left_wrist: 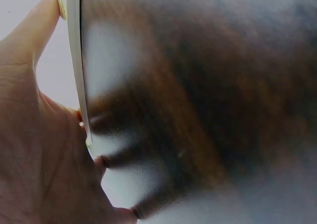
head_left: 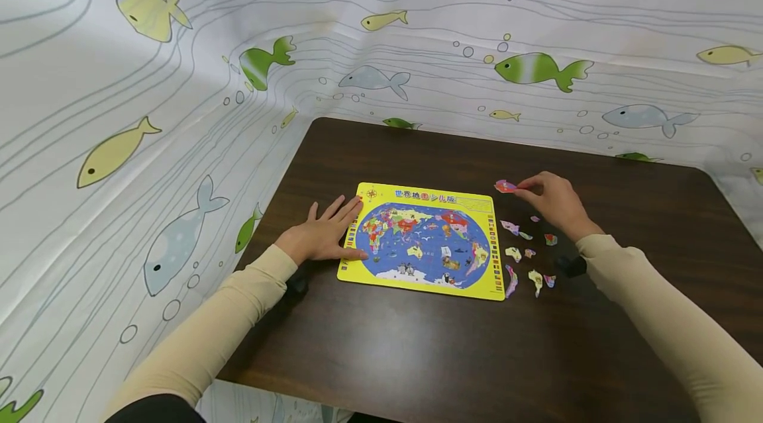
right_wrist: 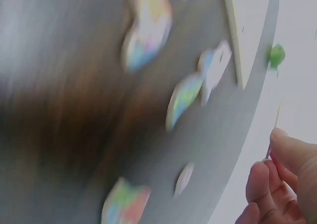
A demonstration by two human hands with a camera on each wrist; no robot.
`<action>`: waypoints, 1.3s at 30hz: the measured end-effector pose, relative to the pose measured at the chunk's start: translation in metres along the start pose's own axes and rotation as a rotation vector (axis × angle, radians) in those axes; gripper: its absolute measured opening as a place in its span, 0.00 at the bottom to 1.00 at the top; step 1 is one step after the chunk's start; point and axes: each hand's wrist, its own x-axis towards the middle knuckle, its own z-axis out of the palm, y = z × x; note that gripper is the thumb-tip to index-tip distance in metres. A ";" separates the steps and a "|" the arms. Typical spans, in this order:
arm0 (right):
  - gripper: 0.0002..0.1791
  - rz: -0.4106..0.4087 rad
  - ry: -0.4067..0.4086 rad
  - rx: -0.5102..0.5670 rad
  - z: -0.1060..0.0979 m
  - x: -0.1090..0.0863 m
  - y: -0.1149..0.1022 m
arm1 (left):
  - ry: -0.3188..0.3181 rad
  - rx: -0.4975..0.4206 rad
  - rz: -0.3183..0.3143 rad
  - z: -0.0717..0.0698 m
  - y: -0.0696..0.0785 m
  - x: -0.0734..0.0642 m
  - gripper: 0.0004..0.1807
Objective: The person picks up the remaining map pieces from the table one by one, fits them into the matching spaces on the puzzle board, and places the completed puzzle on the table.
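Note:
A yellow world-map puzzle board (head_left: 363,272) with a blue oval map and Chinese title lies flat on the table. My left hand (head_left: 324,234) rests on its left edge, fingers spread and straight; in the left wrist view the thumb (left_wrist: 37,23) reaches over the board's side. Beyond the board's upper right corner, my right hand (head_left: 554,201) pinches a red and pink puzzle piece (head_left: 505,186) between thumb and fingertips, raised above the table. The right wrist view shows that piece (right_wrist: 276,120) edge-on as a thin line, its printed face hidden.
Several loose puzzle pieces lie right of the board, among them a long purple one (head_left: 510,281), a cream one (head_left: 536,282) and a red-green one (head_left: 551,239). The dark wooden table (head_left: 381,350) meets a white fish-print curtain (head_left: 334,32) at the back and left.

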 end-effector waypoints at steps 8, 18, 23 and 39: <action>0.14 -0.043 -0.027 0.070 0.019 0.001 -0.025 | 0.003 -0.008 0.005 0.001 -0.002 0.002 0.60; 0.15 -0.051 -0.080 0.090 0.037 -0.005 -0.049 | -0.009 0.002 -0.014 -0.001 -0.002 0.004 0.61; 0.14 -0.078 -0.105 0.109 0.045 -0.011 -0.060 | -0.015 0.006 -0.014 -0.003 -0.002 0.005 0.61; 0.18 -0.075 -0.132 0.038 0.062 -0.020 -0.074 | -0.021 -0.003 -0.016 -0.001 -0.002 0.004 0.61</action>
